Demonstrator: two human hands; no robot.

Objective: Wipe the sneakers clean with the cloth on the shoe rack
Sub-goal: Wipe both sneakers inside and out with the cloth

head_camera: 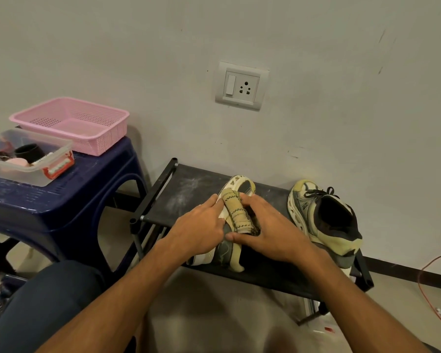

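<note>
While your left hand [201, 228] grips the sneaker [224, 253] lying on its side at the middle of the shoe rack [186, 189], your right hand [267, 230] holds the folded cloth [236, 212] against it. Your left fingers [211, 202] curl over the sole's edge. Your right fingers [250, 202] wrap round the cloth, thumb at its near end. The second sneaker [323, 220] stands upright at the rack's right end, apart from both hands. Left of the rack, a blue stool [61, 205] carries a pink basket [69, 105] and a clear box [28, 171].
</note>
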